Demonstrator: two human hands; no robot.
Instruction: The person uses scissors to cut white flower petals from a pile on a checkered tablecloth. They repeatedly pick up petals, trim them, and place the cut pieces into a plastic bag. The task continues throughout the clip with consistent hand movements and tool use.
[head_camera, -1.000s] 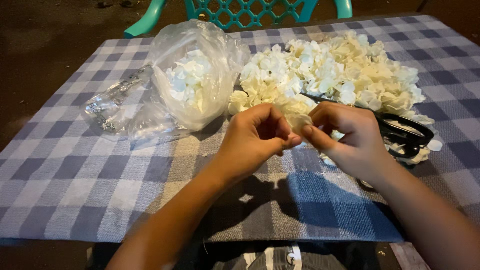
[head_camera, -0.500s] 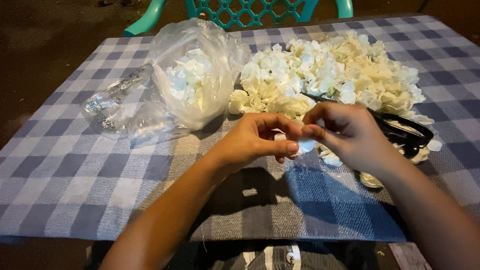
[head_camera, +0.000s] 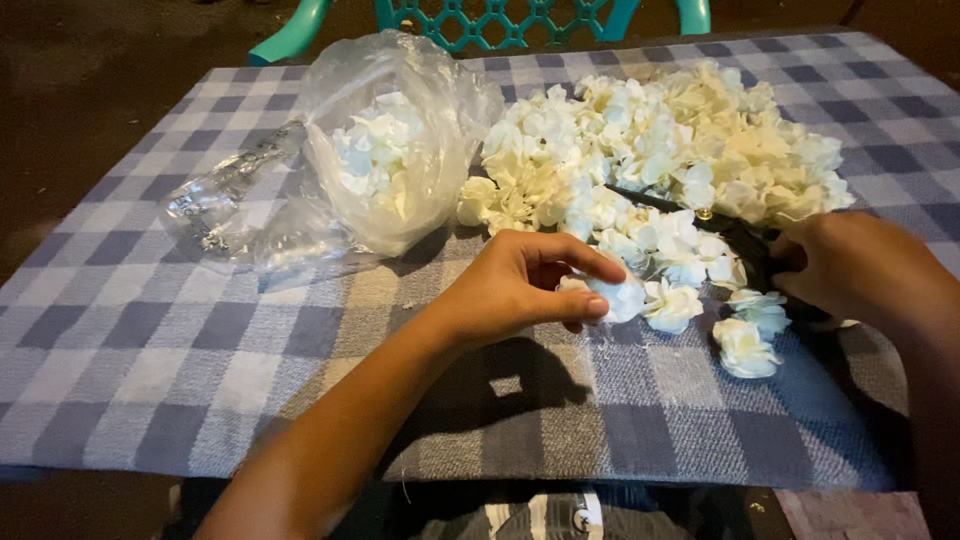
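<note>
Hands among white flowers on a checked cloth (head_camera: 150, 370)

The left hand (head_camera: 520, 290) pinches a white flower (head_camera: 618, 297) between its fingers; the right hand (head_camera: 860, 265) closes on a black object (head_camera: 745, 245).

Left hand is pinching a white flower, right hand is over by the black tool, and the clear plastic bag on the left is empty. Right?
Not quite: the clear plastic bag is not empty; the head view shows white flowers inside it. The rest holds: the left hand pinches a white flower, and the right hand is at the black tool.
</note>
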